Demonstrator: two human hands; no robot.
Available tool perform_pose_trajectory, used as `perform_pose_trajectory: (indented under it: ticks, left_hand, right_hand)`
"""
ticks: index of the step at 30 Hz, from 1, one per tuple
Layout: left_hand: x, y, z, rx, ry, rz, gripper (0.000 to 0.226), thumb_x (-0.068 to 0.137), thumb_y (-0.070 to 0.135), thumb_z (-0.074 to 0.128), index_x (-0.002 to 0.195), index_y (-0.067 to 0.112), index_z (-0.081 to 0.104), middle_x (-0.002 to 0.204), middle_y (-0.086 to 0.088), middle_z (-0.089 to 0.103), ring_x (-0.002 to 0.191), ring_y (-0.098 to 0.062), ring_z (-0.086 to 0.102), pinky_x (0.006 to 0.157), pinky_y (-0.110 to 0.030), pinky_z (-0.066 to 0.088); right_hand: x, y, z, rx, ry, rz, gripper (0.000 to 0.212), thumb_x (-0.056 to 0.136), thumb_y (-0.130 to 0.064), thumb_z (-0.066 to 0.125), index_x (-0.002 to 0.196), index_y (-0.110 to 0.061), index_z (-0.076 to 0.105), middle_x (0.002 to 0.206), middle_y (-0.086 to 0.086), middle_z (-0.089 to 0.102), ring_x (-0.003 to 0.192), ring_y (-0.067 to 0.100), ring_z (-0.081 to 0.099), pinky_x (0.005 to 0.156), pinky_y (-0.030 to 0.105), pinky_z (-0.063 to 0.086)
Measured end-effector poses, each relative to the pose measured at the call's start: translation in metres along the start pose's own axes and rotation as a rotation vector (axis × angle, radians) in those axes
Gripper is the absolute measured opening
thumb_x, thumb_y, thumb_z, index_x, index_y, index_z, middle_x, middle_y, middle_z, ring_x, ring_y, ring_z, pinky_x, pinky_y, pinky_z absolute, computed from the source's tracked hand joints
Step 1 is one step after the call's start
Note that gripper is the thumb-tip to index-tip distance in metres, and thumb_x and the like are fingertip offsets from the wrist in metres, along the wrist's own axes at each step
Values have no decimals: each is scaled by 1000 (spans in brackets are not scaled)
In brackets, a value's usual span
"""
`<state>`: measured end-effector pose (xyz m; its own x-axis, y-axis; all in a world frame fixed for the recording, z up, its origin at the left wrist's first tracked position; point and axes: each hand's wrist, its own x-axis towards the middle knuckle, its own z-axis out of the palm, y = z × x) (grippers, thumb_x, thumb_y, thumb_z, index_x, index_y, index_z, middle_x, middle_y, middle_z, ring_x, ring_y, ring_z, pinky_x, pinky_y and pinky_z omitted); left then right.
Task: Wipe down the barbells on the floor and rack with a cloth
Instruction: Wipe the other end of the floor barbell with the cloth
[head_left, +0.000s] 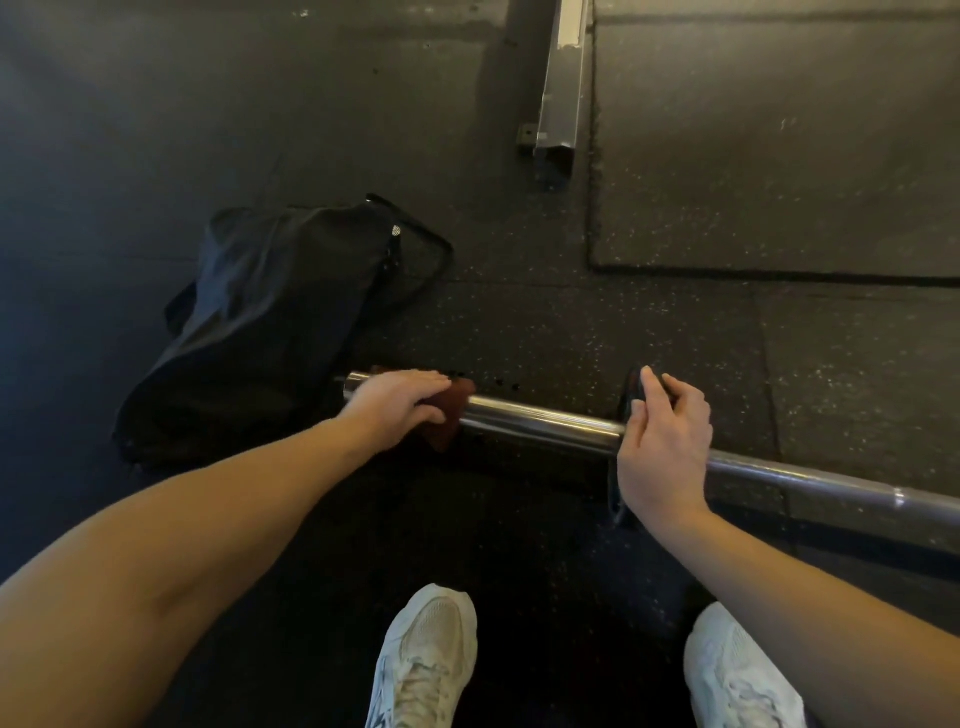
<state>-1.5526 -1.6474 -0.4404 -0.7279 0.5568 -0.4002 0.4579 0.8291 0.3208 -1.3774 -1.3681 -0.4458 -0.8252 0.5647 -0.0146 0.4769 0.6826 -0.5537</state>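
Head view, gym floor: a crouching person is wiping the end of a barbell (571, 427) that is lying on the speckled rubber floor (675, 322), running from beside a black bag (260, 322) out past the right edge of the picture.

The left hand (395, 410) is wrapping a rust-brown cloth (453, 415) over the chrome sleeve (509, 410) near its tip, fingers over the top and thumb on the near side. The right hand (665, 447) is gripping the rim of a dark disc (629, 395) at the sleeve's inner end, where the thinner shaft (810, 480) begins.

By the look of it, the bar is heavy, rigid steel and is going nowhere under a wipe, though the polished round sleeve is likely slippery and free to spin or roll. Bracing at the disc, as the right hand is doing, seems the sensible hold. The cloth is soft and light and is moulding to the curve, so a full wrap around the sleeve is probably reaching more metal than a flat press would.

Beyond, a steel rack foot (561, 93) is lying across the mats, well apart from the bar. White trainers (431, 654) are showing at the bottom of the picture.
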Motion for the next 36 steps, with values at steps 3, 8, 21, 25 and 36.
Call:
perform_pose_trajectory:
  ticks: [3, 8, 21, 25, 36]
  left_hand:
    - [17, 57, 11, -1, -87, 147, 41, 97, 34, 65, 137, 37, 56, 134, 13, 63, 131, -10, 54, 115, -45, 39]
    - [47, 129, 31, 92, -197, 216, 42, 95, 40, 67, 136, 32, 57, 122, 9, 67, 115, -15, 63, 104, -47, 50]
    - [20, 87, 24, 104, -67, 82, 57, 95, 39, 68, 148, 32, 47, 147, 9, 55, 138, -14, 49, 117, -44, 35]
    - [15, 77, 24, 97, -32, 94, 57, 96, 39, 67, 148, 32, 46, 147, 9, 55, 139, -14, 48, 118, -43, 34]
    - [25, 83, 22, 154, -76, 149, 52, 92, 42, 71, 141, 33, 53, 133, 11, 63, 126, -13, 57, 111, -42, 43]
  right_hand:
    - [-1, -2, 0, 22, 5, 18, 47, 107, -27, 43, 153, -14, 44, 146, 9, 42, 136, 24, 39, 113, 44, 35]
    - [-1, -6, -1, 49, 19, 55, 46, 107, -25, 45, 152, -16, 45, 147, 9, 41, 136, 25, 40, 115, 46, 37]
    - [-8, -7, -13, 81, -52, 26, 46, 108, -28, 45, 153, -19, 42, 149, 4, 37, 136, 19, 39, 115, 42, 35]
    - [18, -15, -25, 184, -142, 275, 62, 101, -43, 56, 155, -18, 35, 150, 5, 39, 134, 23, 45, 115, 48, 39]
    - [37, -9, -25, 33, -247, 288, 43, 103, -50, 47, 119, -14, 64, 103, 2, 68, 96, 19, 66, 85, 39, 55]
